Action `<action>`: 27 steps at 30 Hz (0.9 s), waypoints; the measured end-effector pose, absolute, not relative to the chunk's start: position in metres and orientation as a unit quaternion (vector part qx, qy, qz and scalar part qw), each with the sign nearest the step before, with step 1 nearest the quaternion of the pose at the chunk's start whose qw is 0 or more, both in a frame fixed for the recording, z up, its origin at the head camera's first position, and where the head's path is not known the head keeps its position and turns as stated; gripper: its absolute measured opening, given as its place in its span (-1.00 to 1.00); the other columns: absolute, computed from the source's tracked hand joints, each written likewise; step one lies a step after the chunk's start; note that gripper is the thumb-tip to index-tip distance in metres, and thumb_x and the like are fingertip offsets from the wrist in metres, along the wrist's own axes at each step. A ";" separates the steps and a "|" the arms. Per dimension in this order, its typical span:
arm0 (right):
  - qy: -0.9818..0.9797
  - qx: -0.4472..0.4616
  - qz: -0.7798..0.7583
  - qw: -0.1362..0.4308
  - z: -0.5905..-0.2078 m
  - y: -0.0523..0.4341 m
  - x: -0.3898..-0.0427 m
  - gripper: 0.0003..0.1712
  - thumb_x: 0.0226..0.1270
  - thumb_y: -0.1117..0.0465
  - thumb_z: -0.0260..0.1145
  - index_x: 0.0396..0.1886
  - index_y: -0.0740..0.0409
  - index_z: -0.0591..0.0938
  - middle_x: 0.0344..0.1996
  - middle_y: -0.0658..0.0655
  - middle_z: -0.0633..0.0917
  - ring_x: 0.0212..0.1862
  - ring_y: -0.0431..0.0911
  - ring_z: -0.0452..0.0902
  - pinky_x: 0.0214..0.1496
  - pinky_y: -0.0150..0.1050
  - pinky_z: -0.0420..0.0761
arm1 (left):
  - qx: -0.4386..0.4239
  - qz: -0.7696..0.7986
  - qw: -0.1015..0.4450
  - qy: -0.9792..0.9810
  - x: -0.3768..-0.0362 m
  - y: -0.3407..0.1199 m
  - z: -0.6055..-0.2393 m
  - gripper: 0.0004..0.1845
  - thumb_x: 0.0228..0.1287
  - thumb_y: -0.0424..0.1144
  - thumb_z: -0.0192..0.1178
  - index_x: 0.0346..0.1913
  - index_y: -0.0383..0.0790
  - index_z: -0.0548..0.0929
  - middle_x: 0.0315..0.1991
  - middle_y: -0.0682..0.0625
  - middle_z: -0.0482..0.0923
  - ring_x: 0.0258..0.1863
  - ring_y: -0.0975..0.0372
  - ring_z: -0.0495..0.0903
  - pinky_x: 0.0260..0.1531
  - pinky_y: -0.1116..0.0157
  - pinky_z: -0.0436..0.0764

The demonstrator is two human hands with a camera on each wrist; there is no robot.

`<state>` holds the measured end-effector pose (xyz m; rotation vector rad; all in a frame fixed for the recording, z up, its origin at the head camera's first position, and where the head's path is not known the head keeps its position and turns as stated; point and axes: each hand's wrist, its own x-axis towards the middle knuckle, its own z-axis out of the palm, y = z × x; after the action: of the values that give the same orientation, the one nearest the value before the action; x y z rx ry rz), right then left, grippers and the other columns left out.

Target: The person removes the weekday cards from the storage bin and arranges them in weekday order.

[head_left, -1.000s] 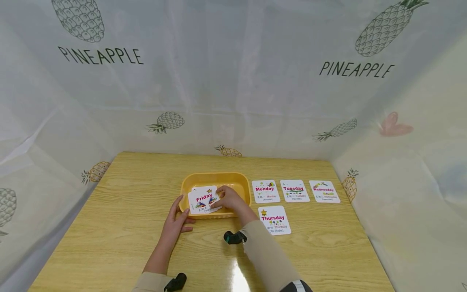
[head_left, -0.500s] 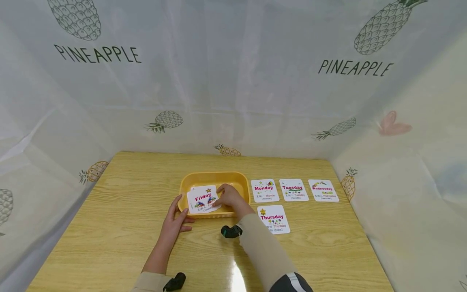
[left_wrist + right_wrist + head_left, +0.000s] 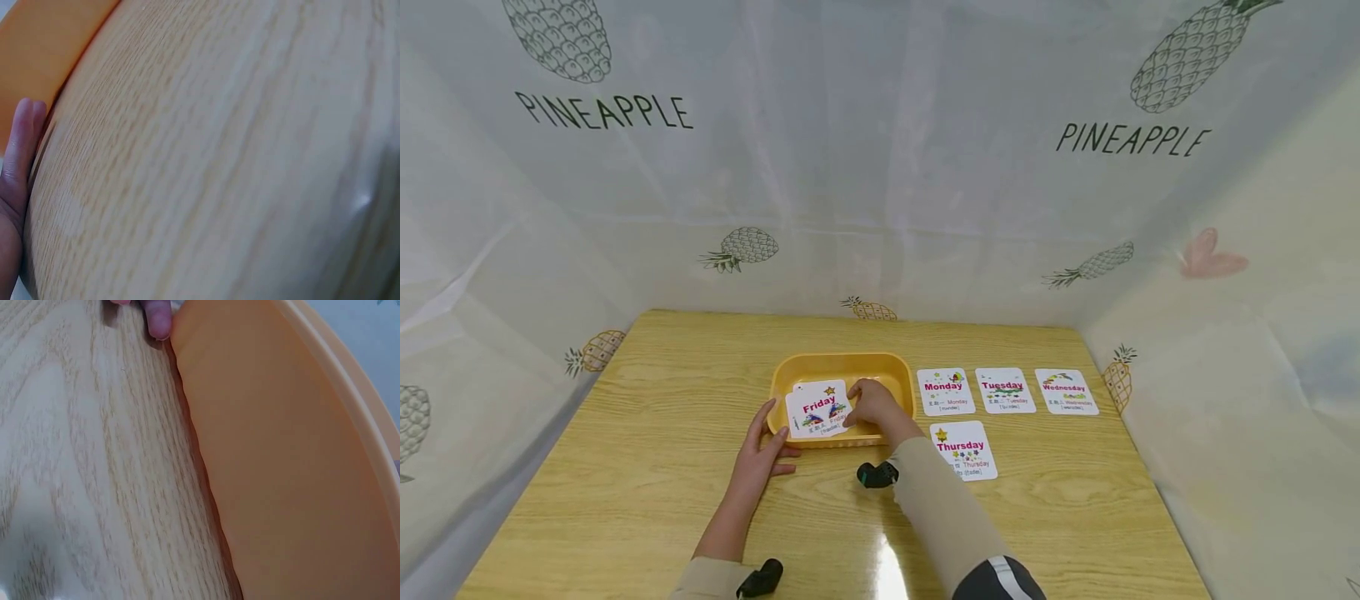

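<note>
Little has shifted since the earlier frames: the right hand keeps its pinch on the Friday card, which sits a touch more upright over the tray than a second ago, and the left hand has not left the tray's near corner.

Nearest the viewer, two sleeved forearms reach forward across the wooden table, each with a small black wrist camera. The left hand lies spread and relaxed, fingers straight against the outer wall of the yellow tray, steadying it; the left wrist view shows only a fingertip beside the tray's orange wall. The right hand's fingers curl round the card's right edge, holding it tilted above the tray's left half, with another card's edge just showing beneath it; the right wrist view shows only the tray's outer wall and table grain.

Just right of the tray, the Thursday card lies flat, starting a second row. Beyond it, the Monday card, Tuesday card and Wednesday card lie side by side. A pineapple-print curtain closes the scene behind.

Judged from this layout, the step in hand is lifting Friday out of the tray. The next move would call for carrying it clear of the rim and laying it face up just right of Thursday, without dragging up the card beneath.
</note>
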<state>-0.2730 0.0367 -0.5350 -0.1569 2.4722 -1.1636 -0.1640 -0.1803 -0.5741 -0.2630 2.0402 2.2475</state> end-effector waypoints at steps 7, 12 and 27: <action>0.890 -0.056 -0.407 0.199 -0.536 0.038 -0.276 -0.60 -0.08 0.36 0.61 -0.25 0.19 0.60 -0.44 0.08 0.52 -0.46 -0.10 0.34 -0.43 -0.29 0.42 | -0.085 0.734 0.046 0.673 -0.164 -0.180 -0.575 -0.34 0.51 -0.18 0.04 0.54 0.18 0.03 0.24 -0.20 0.22 -0.19 -0.08 0.67 -0.39 0.15 0.72; 0.890 -0.057 -0.406 0.198 -0.536 0.039 -0.277 -0.64 -0.06 0.34 0.61 -0.30 0.21 0.61 -0.39 0.06 0.53 -0.42 -0.09 0.35 -0.41 -0.29 0.43 | -0.078 0.739 0.051 0.667 -0.159 -0.177 -0.559 -0.33 0.50 -0.20 0.05 0.54 0.12 0.03 0.26 -0.24 0.20 -0.17 -0.13 0.66 -0.37 0.12 0.72; 0.868 -0.057 -0.447 0.209 -0.532 0.040 -0.276 -0.83 0.03 0.27 0.57 -0.41 0.21 0.72 -0.39 0.03 0.60 -0.39 -0.13 0.37 -0.40 -0.36 0.41 | -0.088 0.738 0.039 0.668 -0.163 -0.178 -0.575 -0.34 0.48 -0.11 0.09 0.52 0.27 0.08 0.25 -0.17 0.21 -0.21 -0.06 0.68 -0.41 0.17 0.72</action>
<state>-0.2757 0.0400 -0.5316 -0.1585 2.4157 -1.2426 -0.1630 -0.1777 -0.5750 -0.2708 2.0473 2.2635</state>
